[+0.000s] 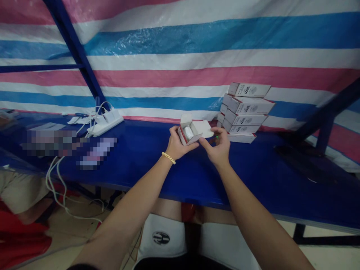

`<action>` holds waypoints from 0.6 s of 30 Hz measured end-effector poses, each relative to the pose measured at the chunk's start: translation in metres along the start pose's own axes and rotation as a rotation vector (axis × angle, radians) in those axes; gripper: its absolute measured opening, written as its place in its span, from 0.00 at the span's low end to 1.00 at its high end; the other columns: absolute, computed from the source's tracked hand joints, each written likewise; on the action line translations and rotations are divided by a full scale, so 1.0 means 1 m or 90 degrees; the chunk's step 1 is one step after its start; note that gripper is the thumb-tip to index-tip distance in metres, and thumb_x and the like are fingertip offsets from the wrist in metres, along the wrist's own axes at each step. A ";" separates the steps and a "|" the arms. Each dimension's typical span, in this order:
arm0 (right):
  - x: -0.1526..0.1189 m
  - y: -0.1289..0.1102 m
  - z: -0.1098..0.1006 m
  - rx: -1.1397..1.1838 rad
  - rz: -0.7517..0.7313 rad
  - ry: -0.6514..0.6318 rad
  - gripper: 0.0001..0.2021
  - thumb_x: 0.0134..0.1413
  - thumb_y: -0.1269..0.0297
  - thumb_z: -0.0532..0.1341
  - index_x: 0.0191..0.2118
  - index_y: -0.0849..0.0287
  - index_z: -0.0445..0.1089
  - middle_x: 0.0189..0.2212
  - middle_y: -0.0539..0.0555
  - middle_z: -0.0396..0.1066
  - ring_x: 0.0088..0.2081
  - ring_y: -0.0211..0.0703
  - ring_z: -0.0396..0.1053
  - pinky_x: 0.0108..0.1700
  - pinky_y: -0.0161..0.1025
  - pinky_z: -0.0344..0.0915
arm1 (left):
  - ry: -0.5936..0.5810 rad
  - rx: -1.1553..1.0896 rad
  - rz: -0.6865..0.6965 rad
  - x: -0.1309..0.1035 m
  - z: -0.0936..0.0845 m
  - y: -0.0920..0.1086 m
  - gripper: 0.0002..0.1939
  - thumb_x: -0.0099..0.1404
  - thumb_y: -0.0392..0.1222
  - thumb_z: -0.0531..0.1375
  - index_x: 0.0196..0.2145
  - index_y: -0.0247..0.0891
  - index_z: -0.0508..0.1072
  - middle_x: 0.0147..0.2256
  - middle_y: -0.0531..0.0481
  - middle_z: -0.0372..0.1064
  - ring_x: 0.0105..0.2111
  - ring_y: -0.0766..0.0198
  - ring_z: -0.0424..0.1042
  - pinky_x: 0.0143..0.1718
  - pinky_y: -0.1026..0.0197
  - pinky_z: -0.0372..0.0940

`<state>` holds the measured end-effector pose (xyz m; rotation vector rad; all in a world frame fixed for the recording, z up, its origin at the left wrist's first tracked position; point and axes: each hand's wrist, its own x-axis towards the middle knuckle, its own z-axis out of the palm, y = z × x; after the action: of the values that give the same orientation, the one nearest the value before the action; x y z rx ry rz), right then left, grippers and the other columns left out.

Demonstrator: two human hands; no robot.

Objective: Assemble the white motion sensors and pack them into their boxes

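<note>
A small white box with red edges [183,139] is held above the blue table, its top open and its flaps raised. Inside it lies a white item [188,133], whose exact shape I cannot make out. My left hand [179,145] is wrapped round the box from its left and underside. On the right, my right hand [218,144] pinches the box's open lid flap between thumb and fingers. Several similar closed boxes [249,108] are stacked just behind and to the right of my right hand.
The blue table [135,150] runs across the view before a striped sheet [168,60]. A white power strip [105,123] with cables stands at the left. Blue metal posts rise at both sides. Part of another person [22,195] shows at the lower left.
</note>
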<state>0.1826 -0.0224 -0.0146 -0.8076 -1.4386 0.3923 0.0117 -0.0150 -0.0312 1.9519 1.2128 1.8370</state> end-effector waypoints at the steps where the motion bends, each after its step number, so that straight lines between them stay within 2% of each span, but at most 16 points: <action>1: -0.001 0.002 0.001 0.014 0.030 -0.006 0.27 0.42 0.48 0.69 0.45 0.54 0.61 0.40 0.54 0.67 0.36 0.41 0.66 0.29 0.37 0.63 | -0.008 -0.011 0.003 0.000 0.000 -0.001 0.46 0.40 0.65 0.70 0.46 0.41 0.52 0.43 0.44 0.64 0.41 0.50 0.72 0.41 0.47 0.68; 5: 0.000 0.009 0.008 0.122 0.205 -0.080 0.33 0.44 0.40 0.64 0.50 0.52 0.53 0.29 0.48 0.66 0.25 0.39 0.66 0.22 0.37 0.60 | -0.087 -0.101 0.036 0.001 -0.003 -0.002 0.44 0.50 0.63 0.67 0.52 0.40 0.50 0.49 0.39 0.64 0.48 0.48 0.70 0.49 0.43 0.66; 7: 0.001 0.010 0.010 0.146 0.279 -0.096 0.33 0.44 0.36 0.62 0.48 0.52 0.53 0.24 0.46 0.64 0.21 0.39 0.65 0.18 0.35 0.57 | -0.137 -0.135 0.052 0.002 -0.004 -0.001 0.43 0.54 0.61 0.65 0.56 0.39 0.47 0.50 0.37 0.64 0.50 0.47 0.69 0.51 0.42 0.64; 9: 0.003 0.009 0.010 0.147 0.314 -0.072 0.32 0.42 0.33 0.61 0.43 0.51 0.53 0.23 0.45 0.64 0.20 0.39 0.65 0.15 0.35 0.56 | -0.166 -0.135 0.069 0.002 -0.004 -0.001 0.44 0.55 0.57 0.65 0.58 0.39 0.46 0.51 0.37 0.64 0.51 0.47 0.69 0.52 0.41 0.64; 12: 0.003 0.005 0.008 0.154 0.308 -0.034 0.31 0.39 0.33 0.63 0.36 0.51 0.53 0.23 0.46 0.64 0.22 0.40 0.65 0.15 0.35 0.57 | -0.142 -0.088 0.114 0.000 -0.004 0.001 0.43 0.51 0.54 0.67 0.55 0.39 0.47 0.50 0.37 0.62 0.50 0.47 0.69 0.51 0.42 0.65; 15: 0.002 0.001 0.005 0.194 0.255 -0.080 0.26 0.43 0.35 0.62 0.32 0.53 0.55 0.23 0.46 0.62 0.24 0.39 0.65 0.20 0.36 0.63 | -0.086 -0.030 0.191 -0.002 -0.003 0.003 0.46 0.46 0.53 0.70 0.52 0.40 0.46 0.47 0.40 0.60 0.45 0.49 0.70 0.46 0.45 0.67; 18: 0.000 0.002 0.002 0.248 0.194 -0.128 0.23 0.45 0.39 0.62 0.30 0.54 0.58 0.23 0.46 0.60 0.23 0.36 0.61 0.24 0.37 0.64 | -0.055 0.009 0.277 -0.001 -0.002 0.006 0.47 0.45 0.52 0.71 0.51 0.41 0.45 0.47 0.40 0.59 0.45 0.49 0.71 0.44 0.47 0.68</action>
<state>0.1812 -0.0204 -0.0157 -0.6807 -1.3632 0.9780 0.0123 -0.0204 -0.0272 2.4238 0.8234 1.9019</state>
